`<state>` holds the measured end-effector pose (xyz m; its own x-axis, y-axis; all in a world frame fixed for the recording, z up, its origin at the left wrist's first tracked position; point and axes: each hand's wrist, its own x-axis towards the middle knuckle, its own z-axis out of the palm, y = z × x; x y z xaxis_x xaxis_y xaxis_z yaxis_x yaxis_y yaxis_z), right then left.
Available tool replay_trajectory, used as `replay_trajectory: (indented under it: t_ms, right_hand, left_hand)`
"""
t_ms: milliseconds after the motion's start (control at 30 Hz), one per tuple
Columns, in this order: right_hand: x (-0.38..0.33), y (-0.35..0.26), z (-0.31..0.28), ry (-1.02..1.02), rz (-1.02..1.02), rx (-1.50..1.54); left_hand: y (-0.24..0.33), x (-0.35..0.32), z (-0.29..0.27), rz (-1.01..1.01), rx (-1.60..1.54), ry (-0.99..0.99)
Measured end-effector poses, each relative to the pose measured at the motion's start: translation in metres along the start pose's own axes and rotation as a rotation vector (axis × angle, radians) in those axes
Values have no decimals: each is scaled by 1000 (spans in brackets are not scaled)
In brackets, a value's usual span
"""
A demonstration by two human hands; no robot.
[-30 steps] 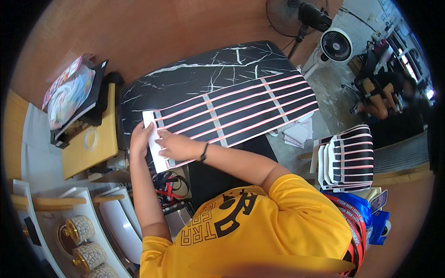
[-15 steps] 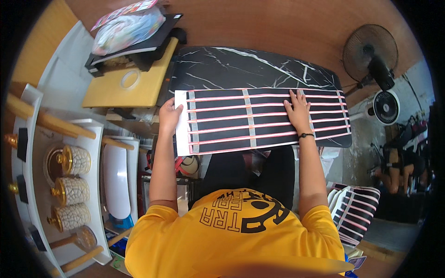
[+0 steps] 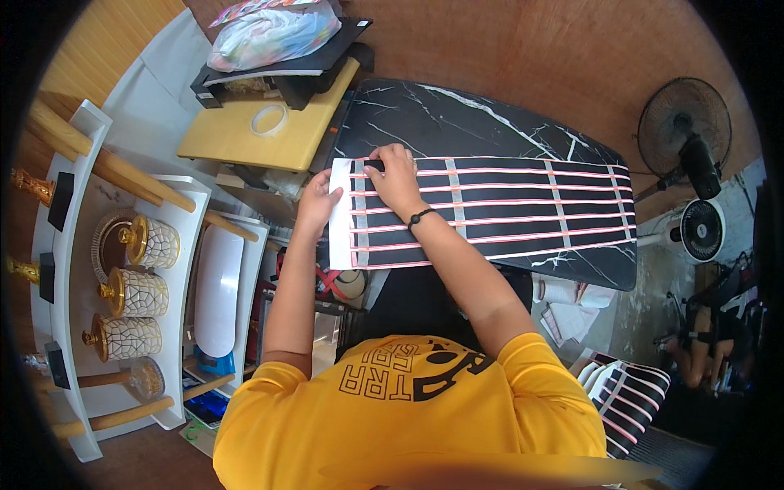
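Observation:
A long black sheet lies across the table, with pink-and-white strips running along it and grey tape bands crossing them. Its left end carries a plain white strip. My left hand grips that end, thumb on top of the white strip and the other fingers partly hidden at the edge. Close beside it, my right hand rests at the sheet's far left corner, by the first tape band. Its fingers are bent and close together; whatever lies between thumb and fingertips is too small to make out.
Under the sheet is a black marble-patterned table. A tape roll lies on a yellow stand at left. White shelves hold gold-lidded jars. Fans stand at right, with another striped stack lower right.
My right hand has slid left from the sheet's right half to its far left corner, its spread fingers now bent. My left hand stays at the white end. The view has shifted.

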<state>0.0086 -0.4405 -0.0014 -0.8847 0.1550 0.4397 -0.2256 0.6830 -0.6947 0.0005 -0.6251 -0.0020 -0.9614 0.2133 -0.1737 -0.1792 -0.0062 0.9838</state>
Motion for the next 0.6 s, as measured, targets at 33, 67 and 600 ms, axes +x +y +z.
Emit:
replay_trajectory:
  t_ms: [33, 67, 600]
  right_hand:
    - [0, 0, 1, 17, -29, 22]
    - [0, 1, 0, 23, -38, 36]
    - [-3, 7, 6, -12, -104, -50]
  left_hand:
    - [1, 0, -1, 8, -11, -9]
    - [3, 0, -1, -5, -18, -19]
    - [77, 84, 16, -36, 809, -288]
